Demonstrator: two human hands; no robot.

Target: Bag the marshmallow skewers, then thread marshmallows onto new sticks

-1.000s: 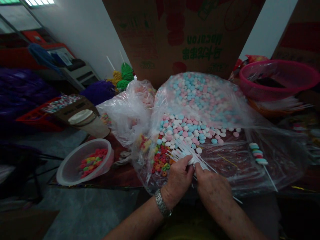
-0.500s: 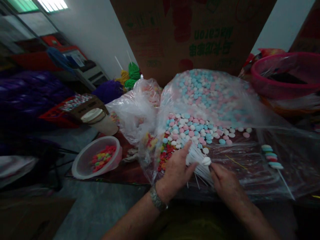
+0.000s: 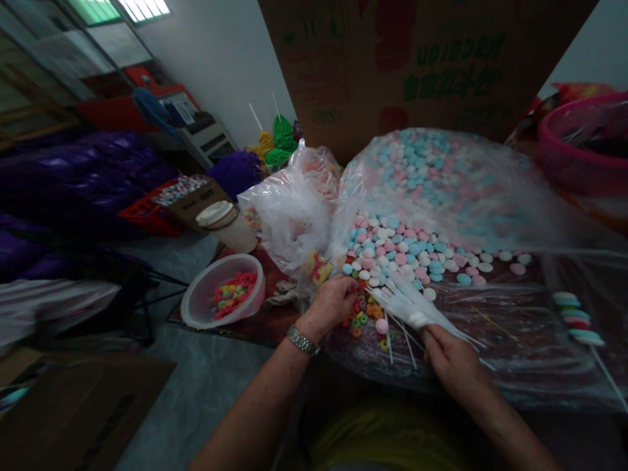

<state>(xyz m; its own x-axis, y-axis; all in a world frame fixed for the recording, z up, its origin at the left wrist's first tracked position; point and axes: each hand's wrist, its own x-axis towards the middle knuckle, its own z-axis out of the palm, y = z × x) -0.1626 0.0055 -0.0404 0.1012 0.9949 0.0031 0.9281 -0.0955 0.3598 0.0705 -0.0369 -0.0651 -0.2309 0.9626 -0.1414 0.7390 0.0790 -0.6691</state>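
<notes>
Hands sit close together low over the candy, the left hand curled with its fingertips down among the ring candies, though whether it pinches anything cannot be told from here. A metal wristwatch circles that wrist. The right hand is closed around the lower end of a fanned bundle of white lollipop sticks, which points up and to the left toward the other hand. A pink round candy sits on one stick just beside the bundle.

All of this rests on a clear plastic bag spread open on the surface. Inside it lies a heap of pastel pink, blue and white round candies, with the bright ring candies right under the left hand. A finished striped lollipop lies on the plastic to the right of the hands. Left of the bag stand a second, bunched plastic bag and a white plastic tub of ring candies. Beyond the bag's far right edge sits a pink basin, and a printed cardboard panel stands behind the bag.
</notes>
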